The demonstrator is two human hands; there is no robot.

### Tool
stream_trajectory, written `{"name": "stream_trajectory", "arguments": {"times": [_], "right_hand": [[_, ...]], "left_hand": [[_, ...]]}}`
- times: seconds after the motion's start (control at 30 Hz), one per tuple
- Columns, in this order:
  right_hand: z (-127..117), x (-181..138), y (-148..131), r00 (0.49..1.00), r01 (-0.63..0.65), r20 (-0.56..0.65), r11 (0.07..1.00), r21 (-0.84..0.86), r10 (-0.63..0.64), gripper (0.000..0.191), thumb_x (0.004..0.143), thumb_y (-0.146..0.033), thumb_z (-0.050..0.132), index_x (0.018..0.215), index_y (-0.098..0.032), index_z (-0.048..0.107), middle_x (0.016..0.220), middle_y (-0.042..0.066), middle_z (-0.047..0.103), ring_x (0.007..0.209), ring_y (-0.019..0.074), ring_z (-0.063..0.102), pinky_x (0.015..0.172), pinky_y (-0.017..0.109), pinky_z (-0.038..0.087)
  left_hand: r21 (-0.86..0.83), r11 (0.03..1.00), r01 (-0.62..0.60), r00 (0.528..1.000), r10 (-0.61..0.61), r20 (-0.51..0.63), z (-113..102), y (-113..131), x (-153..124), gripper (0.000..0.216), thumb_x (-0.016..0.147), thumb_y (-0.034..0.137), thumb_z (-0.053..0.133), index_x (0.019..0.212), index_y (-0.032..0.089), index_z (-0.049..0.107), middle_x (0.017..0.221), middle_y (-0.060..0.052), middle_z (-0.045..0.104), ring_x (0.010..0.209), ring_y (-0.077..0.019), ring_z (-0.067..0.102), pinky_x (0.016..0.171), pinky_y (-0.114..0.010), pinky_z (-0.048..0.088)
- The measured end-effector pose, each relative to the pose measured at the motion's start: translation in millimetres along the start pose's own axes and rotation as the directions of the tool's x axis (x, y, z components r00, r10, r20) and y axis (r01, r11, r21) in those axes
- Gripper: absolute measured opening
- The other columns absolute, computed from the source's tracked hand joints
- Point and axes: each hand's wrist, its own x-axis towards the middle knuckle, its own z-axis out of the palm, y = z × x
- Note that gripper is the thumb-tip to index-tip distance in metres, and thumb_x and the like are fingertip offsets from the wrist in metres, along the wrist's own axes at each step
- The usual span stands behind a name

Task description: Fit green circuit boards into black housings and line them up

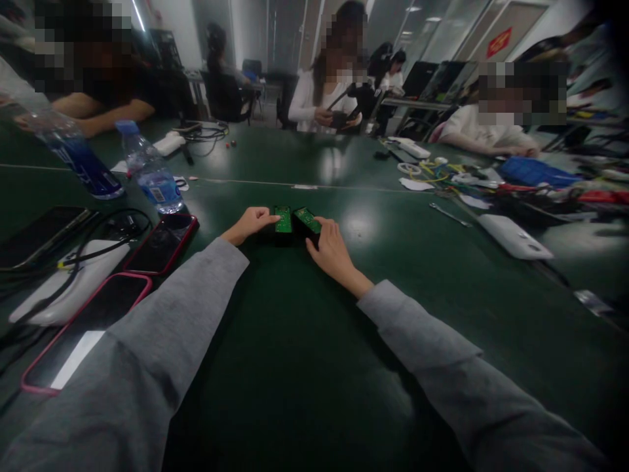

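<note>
Two small black cases with green circuit boards in them are side by side in front of me. My left hand [251,223] is closed at the left circuit board [283,220], with a thumb or finger reaching onto the board's left edge and the other fingers curled. My right hand [334,250] wraps the right side of the other case, whose circuit board [306,219] tilts to the right. The two cases nearly touch at their inner edges. Their undersides are dark, so I cannot tell whether they rest on the green table [295,341].
At left are two bottles [156,180], phones [162,244], a white power strip [73,282] and cables. On the right lie a wrench [449,215], a white device [514,237], tangled wires and a blue item [538,172]. Several people sit around the table.
</note>
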Motion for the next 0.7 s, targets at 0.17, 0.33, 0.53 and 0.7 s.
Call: {"name": "stream_trajectory", "arguments": {"times": [0.17, 0.33, 0.53, 0.7], "right_hand": [[0, 1, 8, 0.989, -0.131, -0.047, 0.98, 0.147, 0.139, 0.074, 0.088, -0.035, 0.063, 0.15, -0.012, 0.029, 0.139, 0.024, 0.047, 0.126, 0.0384, 0.05, 0.107, 0.06, 0.046], [-1, 2, 13, 0.982, -0.19, 0.061, 0.954, 0.232, 0.181, 0.061, 0.088, -0.042, 0.062, 0.138, -0.011, 0.046, 0.13, 0.023, 0.057, 0.12, 0.0379, 0.056, 0.105, 0.058, 0.049], [-5, 3, 8, 0.983, -0.18, 0.091, 0.948, 0.262, 0.162, 0.064, 0.092, -0.046, 0.058, 0.141, -0.007, 0.044, 0.133, 0.026, 0.057, 0.123, 0.0371, 0.057, 0.105, 0.056, 0.049], [-8, 2, 5, 0.98, -0.17, 0.145, 0.946, 0.277, 0.134, 0.071, 0.097, -0.058, 0.053, 0.148, -0.01, 0.04, 0.138, 0.026, 0.057, 0.126, 0.038, 0.058, 0.105, 0.058, 0.05]], "left_hand": [[0.044, 0.999, 0.018, 1.0, -0.019, 0.007, 2, 5, -2, 0.048, 0.083, 0.041, 0.074, 0.058, 0.021, 0.038, 0.055, 0.006, 0.038, 0.051, -0.0082, 0.034, 0.051, -0.025, 0.024], [0.062, 0.998, 0.024, 1.0, -0.024, -0.002, 2, 8, -3, 0.047, 0.083, 0.041, 0.072, 0.057, 0.021, 0.038, 0.055, 0.006, 0.039, 0.051, -0.0085, 0.036, 0.052, -0.025, 0.024], [0.069, 0.997, 0.034, 0.999, -0.034, -0.003, 2, 8, -2, 0.047, 0.083, 0.04, 0.072, 0.056, 0.021, 0.039, 0.054, 0.006, 0.04, 0.05, -0.0086, 0.036, 0.052, -0.025, 0.025], [0.065, 0.998, 0.026, 1.0, -0.026, -0.005, 1, 9, -4, 0.048, 0.083, 0.041, 0.073, 0.056, 0.021, 0.039, 0.053, 0.006, 0.04, 0.05, -0.0085, 0.036, 0.051, -0.025, 0.025]]}}
